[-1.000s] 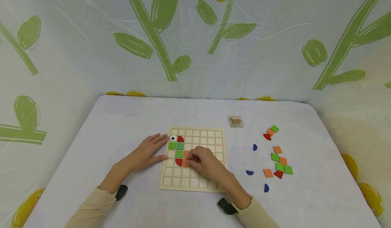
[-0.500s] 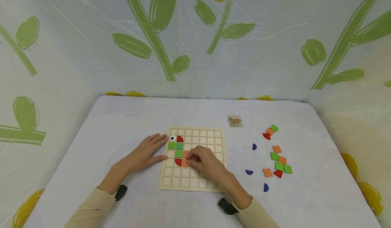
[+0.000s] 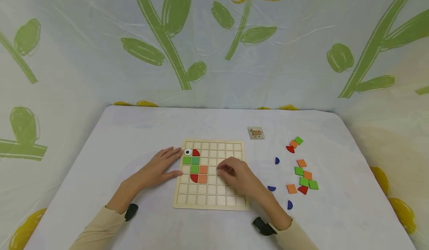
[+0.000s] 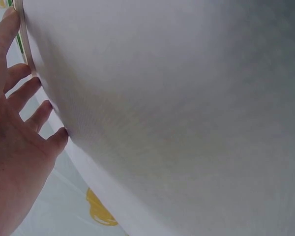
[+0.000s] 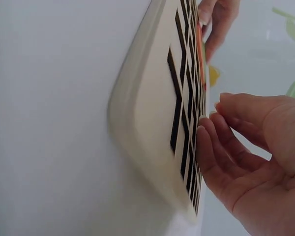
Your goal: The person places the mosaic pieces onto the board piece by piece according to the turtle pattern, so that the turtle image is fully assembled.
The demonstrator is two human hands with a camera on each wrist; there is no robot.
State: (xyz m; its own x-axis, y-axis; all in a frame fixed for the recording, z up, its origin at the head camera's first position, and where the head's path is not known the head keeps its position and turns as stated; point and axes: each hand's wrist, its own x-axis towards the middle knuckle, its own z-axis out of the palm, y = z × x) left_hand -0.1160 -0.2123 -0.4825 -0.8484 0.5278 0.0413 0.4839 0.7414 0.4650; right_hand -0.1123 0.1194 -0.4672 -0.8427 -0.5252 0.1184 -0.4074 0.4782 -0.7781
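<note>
A wooden grid board lies on the table. My left hand rests flat beside it, fingers spread, with fingertips and thumb at the board's left edge. On the board sit a round eye piece, red quarter-round pieces, green squares and two orange squares. My right hand is over the right half of the board, just right of the orange squares. In the right wrist view its fingers are loosely bent, and no piece shows between them and the thumb.
A small picture card lies beyond the board's upper right corner. Right of the board are scattered loose green squares, orange squares, red pieces and dark blue half-round pieces. A flower-printed cloth hangs behind the table.
My right hand has let go of the lower orange square and moved right across the board, uncovering both orange squares. My left hand stays at the board's edge.
</note>
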